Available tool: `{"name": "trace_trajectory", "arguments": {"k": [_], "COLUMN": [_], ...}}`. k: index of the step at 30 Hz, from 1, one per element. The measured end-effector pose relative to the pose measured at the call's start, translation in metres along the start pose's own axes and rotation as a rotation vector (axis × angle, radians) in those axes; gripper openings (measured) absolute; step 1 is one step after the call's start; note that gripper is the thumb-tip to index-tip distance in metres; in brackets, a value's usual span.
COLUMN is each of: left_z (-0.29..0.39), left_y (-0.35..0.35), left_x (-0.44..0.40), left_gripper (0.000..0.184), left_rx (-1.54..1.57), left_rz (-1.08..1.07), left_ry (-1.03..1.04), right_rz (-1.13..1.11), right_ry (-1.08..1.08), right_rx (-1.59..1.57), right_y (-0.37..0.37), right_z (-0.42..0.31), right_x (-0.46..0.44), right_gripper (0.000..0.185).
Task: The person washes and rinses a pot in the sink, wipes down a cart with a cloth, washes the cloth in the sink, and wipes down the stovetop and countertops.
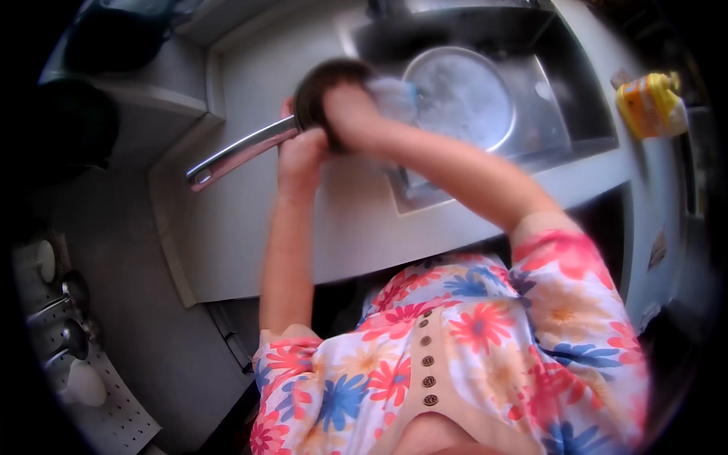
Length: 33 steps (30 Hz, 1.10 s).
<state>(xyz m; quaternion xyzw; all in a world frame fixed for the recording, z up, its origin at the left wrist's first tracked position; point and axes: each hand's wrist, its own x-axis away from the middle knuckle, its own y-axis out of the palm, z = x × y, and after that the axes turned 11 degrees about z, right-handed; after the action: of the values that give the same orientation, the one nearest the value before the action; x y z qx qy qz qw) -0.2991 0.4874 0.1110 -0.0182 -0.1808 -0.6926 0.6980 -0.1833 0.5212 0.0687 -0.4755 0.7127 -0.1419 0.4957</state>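
Note:
A dark frying pan (307,98) with a long metal handle (243,153) is held tilted above the counter, left of the sink. My left hand (305,148) grips its rim beside the handle's base, with fingertips showing on the far side. Inside the pan presses my right hand (353,114), closed and blurred by motion. What its fingers hold is hidden. A pale white-and-blue thing (396,98), perhaps a cloth, shows smeared against the right hand at the pan's edge.
A round metal basin (500,136) with cloudy, foamy water stands in the sink (557,114). On the counter's right side is a yellow bottle (651,105). Utensils hang on a perforated rack (121,402) at lower left. Dark cookware (114,38) fills shelves at upper left.

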Motion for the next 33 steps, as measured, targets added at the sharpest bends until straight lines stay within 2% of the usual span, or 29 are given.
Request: {"name": "trace_trajectory", "arguments": {"k": [4, 7, 8, 11, 14, 15, 16, 17, 18, 19, 21, 22, 25, 27, 28, 29, 31, 33], "left_z": [0.010, 0.014, 0.014, 0.019, 0.024, 0.025, 0.021, 0.019, 0.024, 0.029, 0.025, 0.029, 0.032, 0.030, 0.029, 0.031, 0.038, 0.039], "left_y": [0.009, 0.003, -0.006, -0.005, -0.002, -0.003, -0.011, -0.022, -0.027, -0.025, -0.026, -0.017, 0.006, 0.005, 0.002, -0.002, -0.007, -0.007], "left_x": [0.008, 0.008, 0.004, 0.009, 0.013, 0.012, 0.006, -0.004, -0.009, -0.009, -0.014, -0.009, 0.004, 0.002, -0.006, -0.007, -0.006, -0.010], "left_gripper": [0.076, 0.078, 0.079, 0.078, 0.074, 0.072, 0.056, 0.042, 0.028, 0.028, 0.039, 0.045, 0.063, 0.075, 0.077, 0.077, 0.076, 0.056], "left_rx": [-0.007, -0.063, -0.121, -0.194, -0.184, -0.167, -0.143, -0.120, -0.170, -0.121, -0.110, -0.131, -0.149, -0.103, -0.096, -0.147, -0.256, -0.407], "left_rz": [0.076, 0.077, 0.053, 0.053, -0.016, -0.042, 0.001, 0.046, 0.058, 0.034, 0.042, 0.043, 0.041, 0.034, -0.017, 0.000, 0.029, 0.053], "left_ry": [0.072, 0.079, 0.098, 0.124, 0.072, 0.056, 0.018, -0.024, -0.111, -0.100, -0.148, -0.055, 0.155, 0.217, 0.285, 0.269, 0.236, 0.377], "right_rz": [-0.092, -0.287, -0.473, -0.844, -0.810, -0.841, -0.875, -0.878, -0.859, -0.840, -0.681, -0.637, -0.420, -0.326, -0.294, -0.262, -0.563, -0.803], "right_ry": [0.167, 0.205, 0.117, -0.044, -0.138, -0.213, -0.299, -0.573, -0.503, -0.437, -0.360, -0.358, 0.005, 0.169, 0.096, 0.023, 0.083, 0.078], "right_rx": [-0.367, -0.618, -0.587, -0.451, -0.286, -0.066, 0.152, 0.339, 0.307, 0.275, 0.228, 0.170, -0.108, -0.479, -0.538, -0.598, -0.614, -0.623], "right_y": [-0.007, -0.030, -0.045, -0.059, -0.055, -0.057, -0.064, -0.074, -0.074, -0.069, -0.065, -0.059, -0.034, -0.014, -0.015, -0.016, -0.048, -0.057], "right_z": [-0.001, -0.021, -0.023, -0.008, 0.002, -0.007, -0.019, -0.026, -0.031, -0.031, -0.030, -0.024, -0.015, -0.011, -0.018, -0.025, -0.027, -0.020], "right_x": [-0.007, -0.004, -0.004, -0.005, -0.011, -0.019, -0.030, -0.040, -0.050, -0.059, -0.064, -0.061, -0.040, -0.016, -0.008, 0.001, -0.007, -0.008], "right_gripper": [0.025, 0.027, 0.030, 0.032, 0.031, 0.030, 0.029, 0.025, 0.023, 0.022, 0.020, 0.023, 0.027, 0.028, 0.027, 0.027, 0.032, 0.035]}}
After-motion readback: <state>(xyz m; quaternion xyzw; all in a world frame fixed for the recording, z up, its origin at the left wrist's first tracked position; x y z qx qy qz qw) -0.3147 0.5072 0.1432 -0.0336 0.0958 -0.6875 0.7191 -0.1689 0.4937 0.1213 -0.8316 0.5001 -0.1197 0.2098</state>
